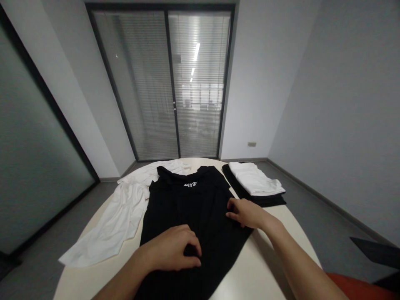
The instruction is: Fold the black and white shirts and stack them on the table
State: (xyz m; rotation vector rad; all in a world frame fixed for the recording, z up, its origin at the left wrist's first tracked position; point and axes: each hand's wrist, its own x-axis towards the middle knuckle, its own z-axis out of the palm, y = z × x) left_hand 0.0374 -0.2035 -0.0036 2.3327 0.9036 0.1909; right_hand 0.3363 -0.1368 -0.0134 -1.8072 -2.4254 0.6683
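A black T-shirt [187, 212] with small white lettering near its neckline lies spread on the table, its far end slightly rumpled. Over its lower middle is my left hand [175, 248], fingers curled and the thumb apart from them, with nothing visible between. My right hand [245, 212] rests at the shirt's right edge. Its thumb and forefinger are parted over the black cloth, and the other fingers are mostly hidden beneath the hand.
The round cream table [246, 266] carries crumpled white clothing [115, 221] on the left. At the right back, a folded white garment [254, 179] lies on folded black clothing [265, 201]. Something orange-red [353, 285] shows at the lower right. Glass doors with blinds [200, 125] stand beyond.
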